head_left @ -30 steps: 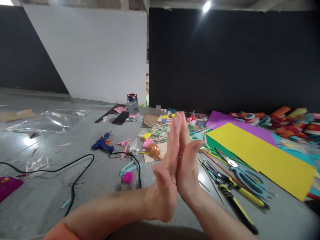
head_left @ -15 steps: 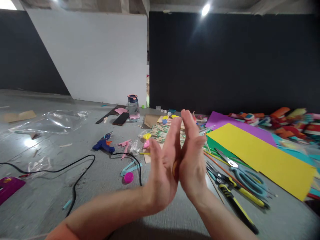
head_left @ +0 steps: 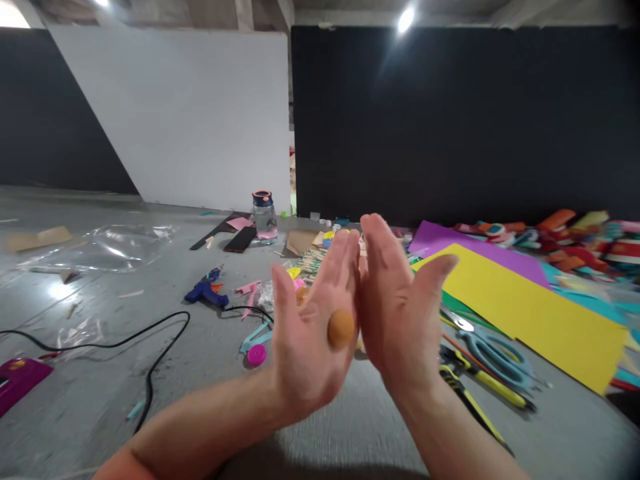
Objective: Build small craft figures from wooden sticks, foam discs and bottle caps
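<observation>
My left hand (head_left: 317, 330) is raised over the grey table, fingers stretched forward and palm turned inward and up. A small orange-brown ball (head_left: 341, 329) rests against its palm. Beside it, my right hand (head_left: 400, 313) is open with the thumb spread out, its edge meeting the left hand along the fingers and palm. Behind the left thumb a small piece of similar colour (head_left: 301, 295) shows in part. Thin striped sticks (head_left: 314, 261) lie beyond the hands, partly hidden.
On the left are a blue glue gun (head_left: 207, 291) with a black cable, a pink round piece (head_left: 257, 355) and a water bottle (head_left: 265, 219). To the right lie yellow paper (head_left: 520, 313), scissors (head_left: 493, 353) and yellow-black pliers (head_left: 500, 389).
Both hands have opened outward from a palm-to-palm press, and their thumbs have spread. The ball, mostly hidden between them before, now shows on the left palm.
</observation>
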A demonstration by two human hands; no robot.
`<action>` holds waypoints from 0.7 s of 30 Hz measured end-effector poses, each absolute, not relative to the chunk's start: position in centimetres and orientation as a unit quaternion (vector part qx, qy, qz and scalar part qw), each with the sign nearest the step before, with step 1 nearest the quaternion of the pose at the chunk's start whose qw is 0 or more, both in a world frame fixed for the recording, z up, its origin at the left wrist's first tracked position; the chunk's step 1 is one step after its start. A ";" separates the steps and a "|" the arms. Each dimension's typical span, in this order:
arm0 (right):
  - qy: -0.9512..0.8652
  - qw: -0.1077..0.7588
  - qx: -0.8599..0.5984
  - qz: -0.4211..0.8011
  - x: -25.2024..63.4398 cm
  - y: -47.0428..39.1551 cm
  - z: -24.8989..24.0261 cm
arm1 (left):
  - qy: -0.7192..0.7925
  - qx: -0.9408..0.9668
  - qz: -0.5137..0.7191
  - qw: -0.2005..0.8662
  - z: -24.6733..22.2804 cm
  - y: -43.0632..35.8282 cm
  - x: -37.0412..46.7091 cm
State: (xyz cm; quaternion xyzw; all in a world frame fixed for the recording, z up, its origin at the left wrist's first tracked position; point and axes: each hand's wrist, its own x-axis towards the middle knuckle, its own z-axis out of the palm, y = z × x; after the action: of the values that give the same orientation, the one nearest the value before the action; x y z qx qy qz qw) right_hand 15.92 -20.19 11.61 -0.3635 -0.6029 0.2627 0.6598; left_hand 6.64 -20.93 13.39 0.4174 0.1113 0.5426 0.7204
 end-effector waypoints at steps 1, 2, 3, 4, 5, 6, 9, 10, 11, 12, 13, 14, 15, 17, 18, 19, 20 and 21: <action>-0.619 0.656 -0.353 0.249 16.3 -20.6 12.2 | 0.117 0.408 0.547 0.722 13.7 -20.8 6.4; -0.642 0.644 -0.352 0.223 16.8 -21.1 12.8 | 0.127 0.399 0.548 0.725 13.9 -20.6 6.2; -0.675 0.613 -0.362 0.194 17.2 -21.6 13.3 | 0.135 0.391 0.544 0.730 14.1 -20.4 6.0; -0.715 0.569 -0.373 0.160 17.6 -22.1 13.7 | 0.142 0.384 0.538 0.737 14.2 -20.3 5.8; -0.751 0.522 -0.384 0.126 18.0 -22.7 13.9 | 0.144 0.381 0.533 0.742 14.2 -20.2 5.6; -0.779 0.481 -0.392 0.095 18.2 -23.1 14.0 | 0.141 0.382 0.527 0.746 14.1 -20.1 5.5; -0.809 0.434 -0.397 0.020 18.6 -23.9 13.5 | 0.124 0.399 0.525 0.742 13.9 -20.0 5.5; -0.808 0.436 -0.397 0.007 18.6 -24.1 13.3 | 0.124 0.407 0.523 0.739 13.8 -20.0 5.6; -0.806 0.437 -0.398 0.002 18.6 -24.2 13.1 | 0.124 0.415 0.522 0.735 13.7 -20.0 5.7; -0.804 0.441 -0.399 0.003 18.6 -24.3 12.9 | 0.124 0.421 0.523 0.731 13.6 -20.0 5.8; -0.801 0.444 -0.401 0.010 18.5 -24.3 12.8 | 0.122 0.428 0.525 0.725 13.6 -20.0 5.9; -0.795 0.449 -0.407 0.023 18.5 -24.3 12.7 | 0.120 0.434 0.529 0.719 13.4 -20.0 6.1; -0.787 0.454 -0.416 0.038 18.4 -24.4 12.6 | 0.117 0.440 0.534 0.713 13.3 -20.0 6.2; -0.773 0.457 -0.433 0.075 18.4 -24.4 12.7 | 0.114 0.453 0.540 0.700 13.1 -19.9 6.4; -0.770 0.455 -0.437 0.094 18.4 -24.5 12.8 | 0.115 0.460 0.542 0.694 12.9 -19.8 6.5; -0.768 0.454 -0.438 0.113 18.5 -24.5 12.9 | 0.116 0.467 0.547 0.685 12.8 -19.6 6.4; -0.765 0.456 -0.436 0.129 18.6 -24.6 13.0 | 0.119 0.478 0.555 0.671 12.8 -19.4 6.3; -0.761 0.461 -0.432 0.146 18.8 -24.6 13.1 | 0.125 0.496 0.562 0.651 12.8 -19.2 6.1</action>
State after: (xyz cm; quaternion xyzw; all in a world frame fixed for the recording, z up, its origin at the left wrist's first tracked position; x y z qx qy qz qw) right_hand 18.78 -24.60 13.12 -0.4322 -0.7611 0.1462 0.4611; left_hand 6.14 -19.22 12.80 0.4955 0.1254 0.5617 0.6506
